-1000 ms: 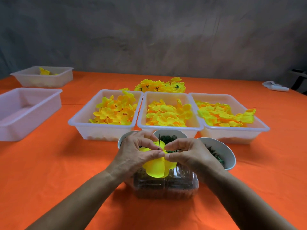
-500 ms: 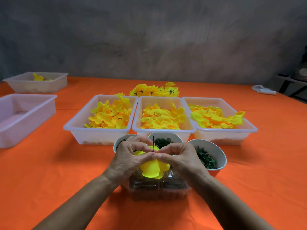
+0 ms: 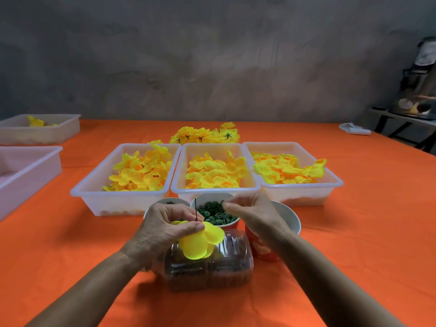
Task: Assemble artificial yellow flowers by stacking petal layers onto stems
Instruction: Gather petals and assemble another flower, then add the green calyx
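Head view: two hands work over an orange table (image 3: 70, 244).
Left hand (image 3: 165, 228): its fingers are curled tight round the yellow petal layer (image 3: 200, 244) and the thin dark stem (image 3: 196, 212). The stem pokes straight up out of the petals.
Right hand (image 3: 252, 214): a moment ago it was pinching the flower next to the left hand. Now it has let go and moved up over the middle cup (image 3: 213, 212) of little green rings. Finger and thumb are close together, but I cannot tell if they hold a ring.
Where the flower is: in the air, just above the clear box (image 3: 231, 263), near the person.
What it means: this petal layer looks pushed on. The right hand is likely fetching the next small part.
Petal bins (image 3: 122, 201): three stand behind the cups, all with yellow petals in them.
Done flowers (image 3: 207, 135): a pile lies behind the bins.
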### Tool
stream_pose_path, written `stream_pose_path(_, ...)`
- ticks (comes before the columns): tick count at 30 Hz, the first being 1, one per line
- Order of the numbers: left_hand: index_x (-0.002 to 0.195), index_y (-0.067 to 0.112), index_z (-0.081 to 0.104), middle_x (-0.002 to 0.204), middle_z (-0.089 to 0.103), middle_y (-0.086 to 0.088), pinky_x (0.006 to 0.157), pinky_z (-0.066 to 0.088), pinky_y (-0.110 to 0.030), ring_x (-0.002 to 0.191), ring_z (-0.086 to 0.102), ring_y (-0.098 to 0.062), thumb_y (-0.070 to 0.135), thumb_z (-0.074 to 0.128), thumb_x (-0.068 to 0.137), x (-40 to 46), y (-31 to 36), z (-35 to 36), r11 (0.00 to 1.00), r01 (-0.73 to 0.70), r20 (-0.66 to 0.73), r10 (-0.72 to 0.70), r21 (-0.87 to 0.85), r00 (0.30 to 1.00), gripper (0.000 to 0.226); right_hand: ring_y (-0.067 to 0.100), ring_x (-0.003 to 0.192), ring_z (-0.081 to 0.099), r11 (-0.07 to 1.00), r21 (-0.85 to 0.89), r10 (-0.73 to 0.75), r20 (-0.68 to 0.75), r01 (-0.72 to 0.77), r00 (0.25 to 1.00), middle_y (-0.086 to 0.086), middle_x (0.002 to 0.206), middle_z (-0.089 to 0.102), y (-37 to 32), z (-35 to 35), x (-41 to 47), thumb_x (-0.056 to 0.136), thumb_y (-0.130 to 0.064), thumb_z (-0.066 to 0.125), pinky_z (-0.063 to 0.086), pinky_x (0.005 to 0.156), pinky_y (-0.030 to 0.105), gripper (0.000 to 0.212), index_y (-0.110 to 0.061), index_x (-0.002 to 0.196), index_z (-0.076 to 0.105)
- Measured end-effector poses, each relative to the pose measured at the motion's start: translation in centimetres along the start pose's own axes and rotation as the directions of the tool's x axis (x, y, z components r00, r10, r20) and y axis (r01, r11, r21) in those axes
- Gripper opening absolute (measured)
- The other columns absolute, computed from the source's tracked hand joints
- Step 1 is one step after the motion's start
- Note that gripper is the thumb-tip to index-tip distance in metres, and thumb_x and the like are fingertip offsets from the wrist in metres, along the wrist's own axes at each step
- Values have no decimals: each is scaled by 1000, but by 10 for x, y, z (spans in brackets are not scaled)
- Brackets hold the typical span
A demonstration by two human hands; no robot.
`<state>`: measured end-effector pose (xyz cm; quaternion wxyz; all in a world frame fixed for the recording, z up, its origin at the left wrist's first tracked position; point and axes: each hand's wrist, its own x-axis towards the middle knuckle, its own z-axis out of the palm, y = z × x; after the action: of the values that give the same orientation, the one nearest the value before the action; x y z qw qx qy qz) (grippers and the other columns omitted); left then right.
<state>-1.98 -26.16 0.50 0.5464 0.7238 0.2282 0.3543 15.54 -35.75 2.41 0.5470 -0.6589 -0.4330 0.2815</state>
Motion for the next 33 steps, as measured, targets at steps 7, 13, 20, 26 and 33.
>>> stream_pose_path(7,53,9,70,73,71,-10,63,52,-21,71,66,-13,10,77,53,5,3,-2,998,51,63,-50,-25,997,7,15,89,65,974,-223,-117,-390,30,913,6,95,72,17,-63,57,84,-11,67,50,81,27,11,-11,92,74)
stream_pose_path(13,53,11,70,73,70,-11,67,53,-26,74,66,-17,7,78,56,6,7,-2,998,62,96,-59,-27,994,9,29,131,41,824,-546,-30,-307,-151,951,10,137,53,36,-88,117,85,-26,68,34,108,41,52,-8,132,54)
stream_pose_path(20,54,14,71,75,71,-8,68,52,-25,77,66,-16,11,79,58,6,6,-5,998,59,116,-57,-13,992,10,37,120,47,597,-764,62,-258,-243,964,19,130,55,43,-67,163,90,-32,58,40,88,38,46,-4,126,52)
stream_pose_path(26,51,15,69,75,72,-9,67,51,-23,76,66,-15,12,78,57,5,7,-4,999,44,105,-41,-26,994,11,34,109,60,773,-552,10,-481,-312,877,18,112,67,45,-62,164,83,-6,60,47,85,33,26,-6,106,71)
stream_pose_path(33,54,17,71,77,72,-9,69,52,-24,77,67,-16,16,78,58,5,4,-4,999,41,116,-40,-10,992,9,37,97,61,894,-407,-144,-654,-185,743,31,99,64,37,-93,149,88,-8,57,42,82,35,23,-3,104,72)
